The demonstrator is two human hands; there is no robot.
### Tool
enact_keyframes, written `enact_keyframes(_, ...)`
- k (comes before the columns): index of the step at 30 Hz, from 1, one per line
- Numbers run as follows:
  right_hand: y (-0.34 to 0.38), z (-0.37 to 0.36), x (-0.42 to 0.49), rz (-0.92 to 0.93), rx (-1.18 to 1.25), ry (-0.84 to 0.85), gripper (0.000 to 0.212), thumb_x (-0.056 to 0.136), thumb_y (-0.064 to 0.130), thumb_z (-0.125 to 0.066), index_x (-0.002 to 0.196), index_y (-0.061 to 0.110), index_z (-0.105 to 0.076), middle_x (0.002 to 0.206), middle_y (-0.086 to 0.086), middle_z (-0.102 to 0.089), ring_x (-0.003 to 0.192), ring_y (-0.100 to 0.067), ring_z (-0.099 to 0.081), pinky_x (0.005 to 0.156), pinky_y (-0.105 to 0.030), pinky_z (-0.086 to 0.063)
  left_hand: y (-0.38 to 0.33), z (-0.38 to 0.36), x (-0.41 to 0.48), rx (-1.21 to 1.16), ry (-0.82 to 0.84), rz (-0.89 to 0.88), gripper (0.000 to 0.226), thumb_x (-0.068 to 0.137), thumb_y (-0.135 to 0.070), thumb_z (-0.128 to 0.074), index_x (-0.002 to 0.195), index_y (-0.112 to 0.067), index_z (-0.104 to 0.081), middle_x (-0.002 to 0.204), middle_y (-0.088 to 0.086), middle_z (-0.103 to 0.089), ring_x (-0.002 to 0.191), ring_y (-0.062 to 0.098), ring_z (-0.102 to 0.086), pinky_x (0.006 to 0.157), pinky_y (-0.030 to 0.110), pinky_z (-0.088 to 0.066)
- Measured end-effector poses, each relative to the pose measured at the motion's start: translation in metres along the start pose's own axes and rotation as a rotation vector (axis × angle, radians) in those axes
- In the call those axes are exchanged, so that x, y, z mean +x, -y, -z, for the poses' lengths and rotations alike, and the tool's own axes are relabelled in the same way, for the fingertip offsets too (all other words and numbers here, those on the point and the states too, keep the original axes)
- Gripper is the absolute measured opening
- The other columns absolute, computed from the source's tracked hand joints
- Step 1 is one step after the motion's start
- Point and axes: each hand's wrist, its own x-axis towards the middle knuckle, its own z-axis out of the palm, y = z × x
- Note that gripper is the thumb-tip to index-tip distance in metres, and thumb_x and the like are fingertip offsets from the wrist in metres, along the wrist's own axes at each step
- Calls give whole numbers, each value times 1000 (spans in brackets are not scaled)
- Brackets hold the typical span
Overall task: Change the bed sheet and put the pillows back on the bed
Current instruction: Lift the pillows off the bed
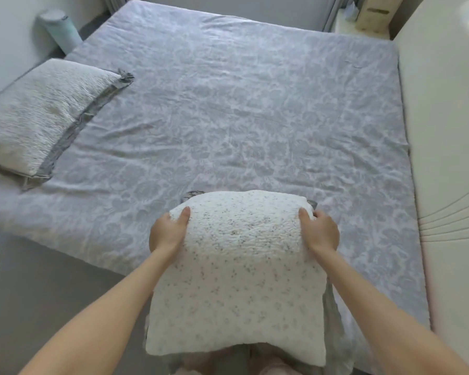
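Observation:
I hold a white textured pillow (pixel 238 269) with small grey flecks out in front of me, above the near edge of the bed. My left hand (pixel 167 231) grips its left side, thumb on top. My right hand (pixel 321 231) grips its right side the same way. A grey frill shows at the pillow's far corners and under its right side. The bed is covered by a pale blue-grey floral sheet (pixel 249 109), spread flat with a few creases. A second pillow (pixel 41 115), white with a grey border, lies on the sheet at the left.
A cream padded headboard or panel (pixel 444 131) runs along the bed's right side. A pale green bin (pixel 58 29) stands on the floor at the back left. Grey floor (pixel 52 280) lies at the near left. A boxy cream object (pixel 374 14) stands at the back right.

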Motion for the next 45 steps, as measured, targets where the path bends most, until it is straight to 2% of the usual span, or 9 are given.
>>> enact_keyframes(3,55,-18,-8,116,-20,-6,40,97,43,-42,103,8,-60,94,-5,-65,84,-26,-59,63,-31,-39,22,38,23,-81,-55,-2,72,84,-70,-43,114,-7,-60,110,9,-65,98,29,-60,77,37,-49)
enact_keyframes(8,151,-82,-39,234,-4,-44,40,100,34,-38,69,11,-46,59,0,-45,59,-21,-45,49,-30,-25,73,120,66,-186,-173,13,73,79,-75,-40,100,-9,-63,93,7,-67,83,27,-62,70,39,-52)
enact_keyframes(12,256,-149,-74,295,-9,-64,44,100,31,-37,60,14,-44,57,1,-45,54,-15,-41,49,-30,-25,109,212,115,-197,-243,34,54,89,-58,-46,97,-7,-61,89,3,-61,80,23,-55,66,31,-38)
enact_keyframes(19,402,-268,-124,347,84,-65,42,99,29,-40,64,7,-51,56,-2,-47,53,-17,-42,50,-32,-27,166,368,221,-136,-368,16,57,90,-58,-46,108,-6,-58,108,11,-64,103,32,-57,76,35,-41)
enact_keyframes(29,578,-395,-117,369,219,-136,46,98,23,-41,54,19,-33,50,2,-38,49,-15,-34,51,-34,-23,178,500,402,-99,-400,-114,54,89,-59,-46,87,-5,-54,84,7,-60,83,28,-57,66,36,-42)
enact_keyframes(34,648,-448,-97,393,306,-176,43,96,23,-42,54,15,-36,49,2,-37,51,-20,-36,51,-33,-24,173,550,484,-86,-429,-182,62,91,-60,-41,104,-1,-56,109,14,-64,104,33,-57,81,40,-44)
enact_keyframes(38,707,-471,-95,386,390,-225,47,97,22,-44,52,20,-32,48,2,-35,46,-13,-32,52,-33,-24,156,597,538,-74,-495,-273,46,96,-47,-41,69,-10,-39,66,1,-45,69,25,-46,56,34,-26)
enact_keyframes(42,775,-481,-93,369,487,-330,48,97,21,-45,52,21,-30,48,4,-31,46,-11,-29,51,-32,-23,125,650,611,-118,-529,-406,42,100,-39,-38,74,-7,-45,69,5,-51,70,23,-45,61,31,-29)
enact_keyframes(45,831,-483,-88,363,556,-457,48,98,22,-45,53,21,-30,48,5,-31,46,-10,-28,50,-27,-24,85,693,664,-125,-552,-530,47,101,-37,-37,64,-9,-37,59,0,-41,63,23,-40,59,31,-25)
